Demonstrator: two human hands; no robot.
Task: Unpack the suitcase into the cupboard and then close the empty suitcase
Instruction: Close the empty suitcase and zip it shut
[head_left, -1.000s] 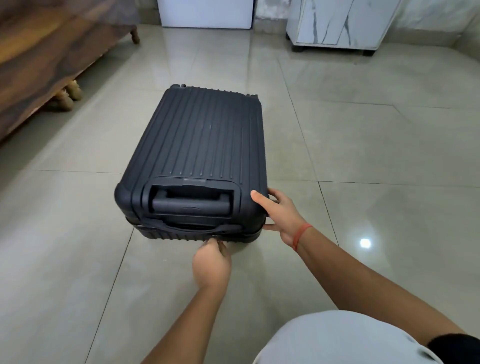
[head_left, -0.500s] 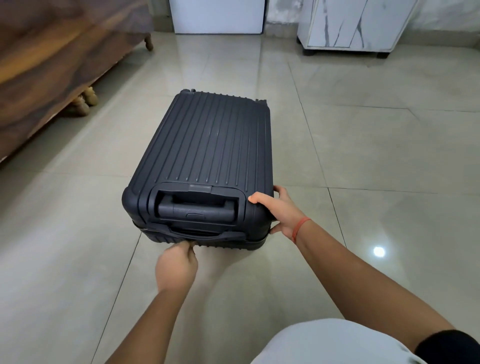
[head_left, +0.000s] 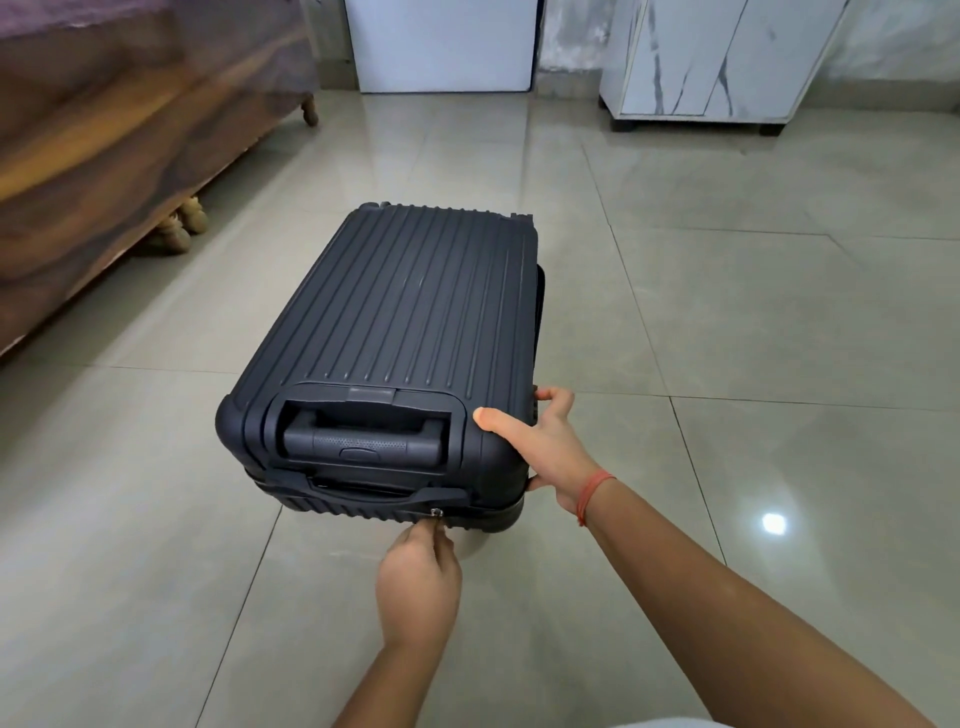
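Left hand (head_left: 418, 587): knuckles up, fingers curled, thumb and forefinger pinching the small metal zip pull (head_left: 435, 513) on the near end of the suitcase. The forearm comes in from the bottom edge.

Right hand (head_left: 548, 449): clasping the near right corner of the suitcase, with the thumb laid flat on the top face and the fingers wrapped round the right side. A red thread band (head_left: 592, 493) sits on the wrist.

Suitcase (head_left: 415, 312): dark, hard-shelled and ribbed lengthwise. It lies flat on the floor with the lid down and its handle end toward the person, at centre frame. The pull-out handle (head_left: 363, 441) sits pushed down in its recess on the near end. A flat carry handle (head_left: 363, 486) lies just below it, above the zip line. The zip pull sits on that line, right of the carry handle. How much of the zip is done up cannot be told.

Floor (head_left: 727, 312): large glossy pale tiles with thin joints. A bright spot of reflected light (head_left: 774, 522) lies to the right of the right forearm.

Wooden furniture (head_left: 104, 156): a long brown piece along the left edge, raised on rounded feet (head_left: 182, 226), well apart from the suitcase.

Cupboard (head_left: 717, 57): white with grey veining, on short dark feet, against the far wall at upper right.

White panel (head_left: 441, 47): plain, against the far wall, left of the cupboard.
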